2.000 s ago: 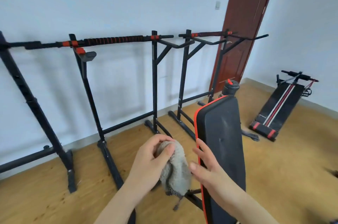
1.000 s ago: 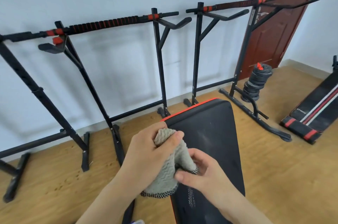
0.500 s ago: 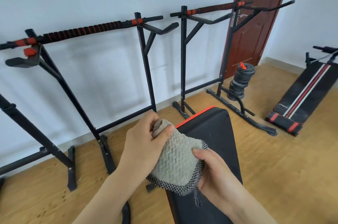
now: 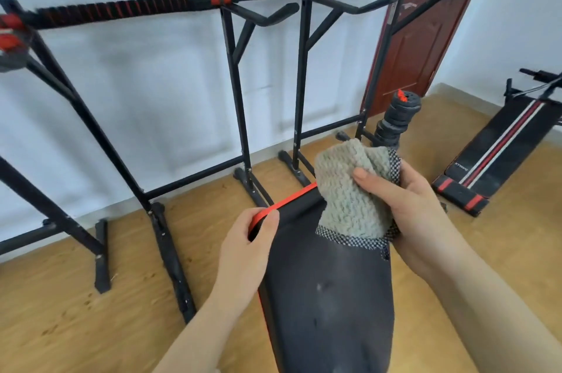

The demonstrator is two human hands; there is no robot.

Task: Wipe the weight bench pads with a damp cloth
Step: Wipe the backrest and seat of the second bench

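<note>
The black weight bench pad (image 4: 328, 290) with red edging runs from the bottom of the view up to the middle, tilted upward. My left hand (image 4: 246, 248) grips the pad's top left corner, thumb on the front face. My right hand (image 4: 404, 208) holds a grey knitted cloth (image 4: 349, 193) with a black-and-white checked border, thumb across its front. The cloth hangs over the pad's upper right part. Faint pale marks show lower down on the pad.
Black pull-up stands (image 4: 234, 80) with red and black grips line the white wall behind the bench. A stack of black weight plates (image 4: 395, 120) stands by the brown door (image 4: 425, 29). A sit-up board (image 4: 501, 141) lies on the wooden floor at the right.
My left hand has let go of the cloth and taken hold of the pad's top left corner. The right hand now holds the cloth alone, higher and further right.
</note>
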